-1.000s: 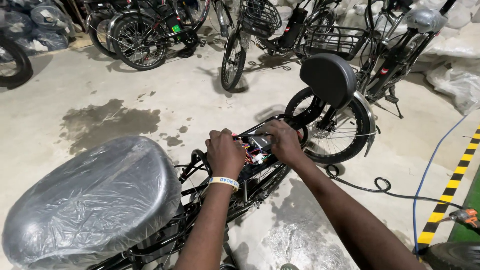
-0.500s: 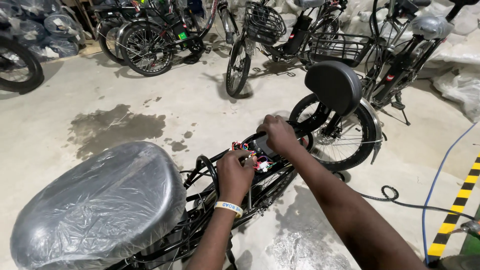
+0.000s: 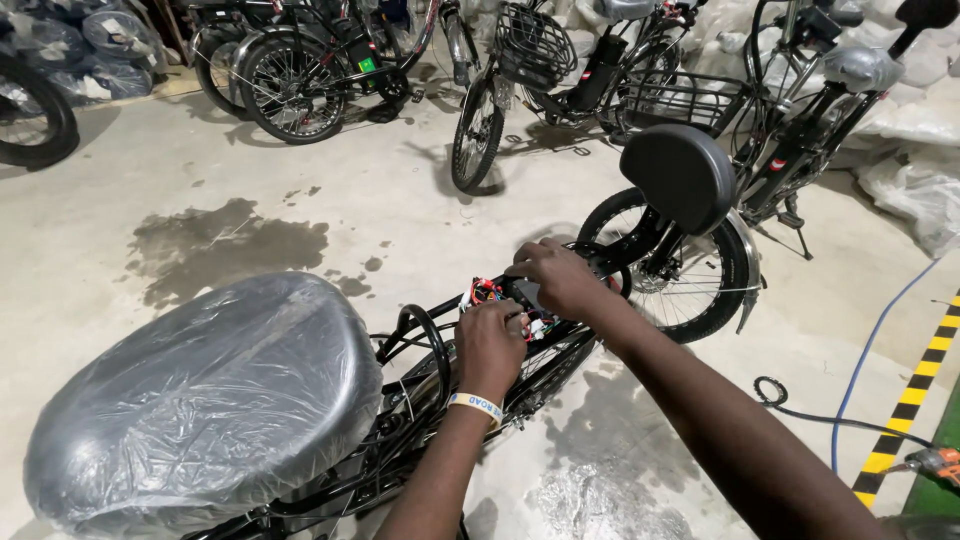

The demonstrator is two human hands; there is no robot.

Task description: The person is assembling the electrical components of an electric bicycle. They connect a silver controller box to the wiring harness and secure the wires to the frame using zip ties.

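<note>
A black electric bicycle lies before me, its large seat (image 3: 210,400) wrapped in clear plastic at the lower left. Behind the seat, on the rear frame, a bundle of red, white and coloured wires (image 3: 487,293) shows. My left hand (image 3: 490,345), with a white wristband, is closed on the wires and frame there. My right hand (image 3: 555,280) grips a dark box-shaped part just behind the wires. A black padded backrest (image 3: 680,178) stands over the rear wheel (image 3: 690,285).
Several parked bicycles (image 3: 500,100) line the far side, one with a wire basket (image 3: 530,45). A dark wet patch (image 3: 225,245) marks the concrete floor. A blue hose (image 3: 860,370) and a black cable (image 3: 790,400) lie at right by yellow-black tape (image 3: 915,400). White sacks (image 3: 915,170) are piled at far right.
The view has shifted slightly closer and downward. My left hand has slid back along the frame toward me; my right hand stays on the dark part by the wires.
</note>
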